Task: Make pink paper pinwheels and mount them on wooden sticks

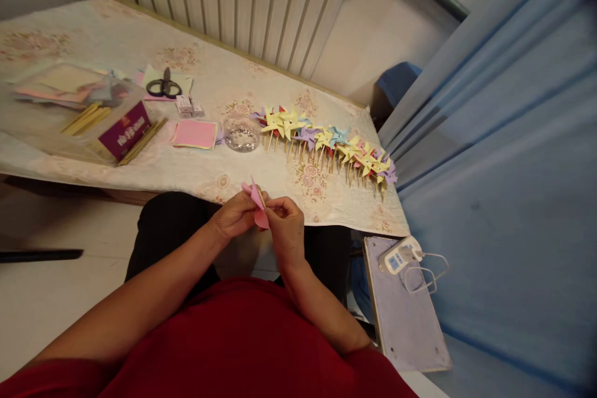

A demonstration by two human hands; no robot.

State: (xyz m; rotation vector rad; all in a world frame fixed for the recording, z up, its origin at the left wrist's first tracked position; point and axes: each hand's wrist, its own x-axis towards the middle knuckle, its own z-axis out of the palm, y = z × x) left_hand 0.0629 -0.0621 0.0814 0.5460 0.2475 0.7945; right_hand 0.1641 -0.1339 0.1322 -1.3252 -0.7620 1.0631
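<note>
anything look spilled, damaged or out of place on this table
Nothing looks spilled or damaged. The one slightly odd thing is some loose sticks lying beside the box with the purple label, while other sticks are inside it. A lilac piece also pokes out past the pink-topped paper stack.

Fingers [254,217] cover much of the folded pink paper [259,205]; the writing on the purple label [125,130], near the bench's [261,168] left end, is unreadable.
</note>
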